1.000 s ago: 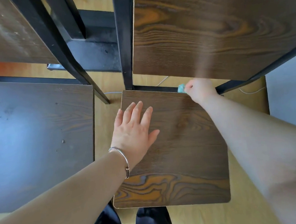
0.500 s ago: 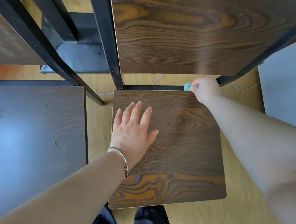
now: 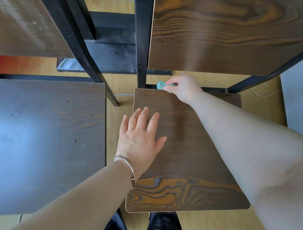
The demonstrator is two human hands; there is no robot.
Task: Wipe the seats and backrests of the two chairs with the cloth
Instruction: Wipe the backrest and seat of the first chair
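Head view: my right hand (image 3: 183, 88) pinches the cloth (image 3: 161, 85), which protrudes to its left at the seat's (image 3: 186, 167) far edge. My left hand (image 3: 140, 136) rests spread flat, nearer me.

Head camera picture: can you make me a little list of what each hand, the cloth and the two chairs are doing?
left hand: flat, fingers straight, resting on the brown wood-grain seat of the right chair
right hand: pinches the small teal cloth at that seat's back edge
wood-grain backrest of the right chair: nothing touching it
dark wooden seat of the left chair: nothing touching it
silver bracelet: on the left wrist
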